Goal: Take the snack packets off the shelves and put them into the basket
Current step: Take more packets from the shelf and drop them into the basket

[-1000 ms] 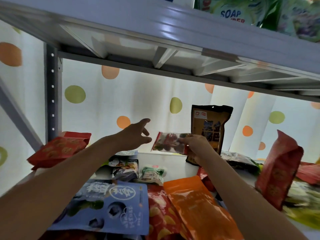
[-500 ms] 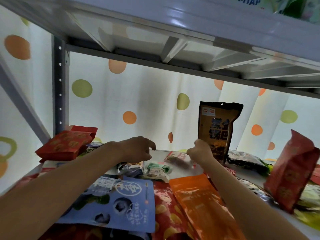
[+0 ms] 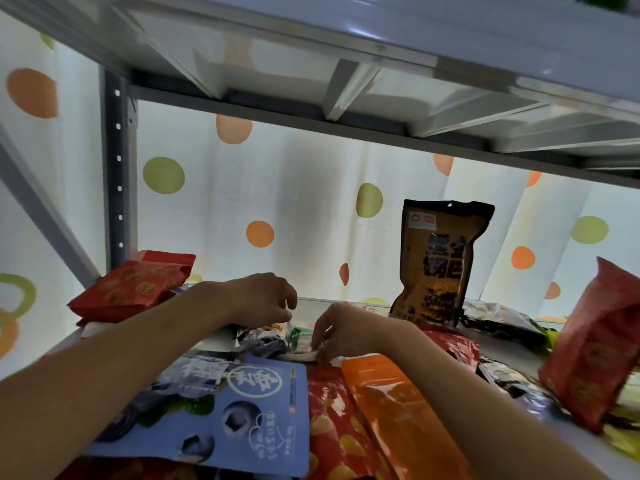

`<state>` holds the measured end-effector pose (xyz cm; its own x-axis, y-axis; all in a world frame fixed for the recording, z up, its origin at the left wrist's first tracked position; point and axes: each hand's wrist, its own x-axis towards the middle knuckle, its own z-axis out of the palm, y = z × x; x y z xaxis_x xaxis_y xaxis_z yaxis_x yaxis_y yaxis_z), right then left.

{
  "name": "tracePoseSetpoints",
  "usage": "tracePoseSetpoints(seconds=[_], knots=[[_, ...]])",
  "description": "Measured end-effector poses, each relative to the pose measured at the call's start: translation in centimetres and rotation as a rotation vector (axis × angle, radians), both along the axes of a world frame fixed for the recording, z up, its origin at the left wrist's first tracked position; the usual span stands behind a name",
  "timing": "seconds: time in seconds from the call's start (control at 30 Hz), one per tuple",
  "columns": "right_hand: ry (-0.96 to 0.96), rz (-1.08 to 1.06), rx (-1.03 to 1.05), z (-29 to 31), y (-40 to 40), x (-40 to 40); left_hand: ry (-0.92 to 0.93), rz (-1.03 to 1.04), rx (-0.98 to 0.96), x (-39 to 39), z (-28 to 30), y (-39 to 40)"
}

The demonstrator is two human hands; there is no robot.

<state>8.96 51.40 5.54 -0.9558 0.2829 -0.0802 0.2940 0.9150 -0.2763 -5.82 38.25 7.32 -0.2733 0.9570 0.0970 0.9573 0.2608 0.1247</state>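
We find both hands down on the shelf [image 3: 502, 351] among the small packets at its middle. One second earlier the right hand [image 3: 346, 332] held a small clear packet of reddish snacks up in the air, with the left hand [image 3: 263, 299] open and reaching toward it. Half a second earlier that packet lay on the shelf just beyond the right hand's knuckles. Now it is no longer clearly visible; we cannot tell whether it lies under the right hand or behind it.

At present the right hand's fingers are curled downward and pinch a small pale packet [image 3: 304, 355] at the near edge of the cluster, just above the orange pouch [image 3: 398, 420]. The left hand hangs over the small dark packets [image 3: 266, 341], fingers loosely bent; we see nothing gripped in it and judge it to hold nothing.

Our judgement is that one packet was set back down and a different small one is being taken up, so no net progress toward the basket has been made. The basket is not in view. The snack packets remain on the shelf: the blue pouch [image 3: 235, 410] and red patterned pouch [image 3: 332, 427] in front, the brown bag [image 3: 440, 261] standing upright at the back, red bags at far left [image 3: 135, 285] and far right [image 3: 595, 344].

Against the earlier views, the head has also dropped slightly, and the upper shelf's goods have left the view.
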Motion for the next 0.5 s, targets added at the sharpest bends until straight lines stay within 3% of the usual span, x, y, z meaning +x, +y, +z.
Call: tracePoseSetpoints(seconds=[0.23,0.5], knots=[[0.117,-0.011,0.155,1.3,0.6,-0.2,-0.04,0.019,0.035,-0.8,0.9,-0.1],[0.478,-0.126,0.101,5.3,1.6,0.5,-0.173,0.008,0.2,-1.5,2.0,0.4]])
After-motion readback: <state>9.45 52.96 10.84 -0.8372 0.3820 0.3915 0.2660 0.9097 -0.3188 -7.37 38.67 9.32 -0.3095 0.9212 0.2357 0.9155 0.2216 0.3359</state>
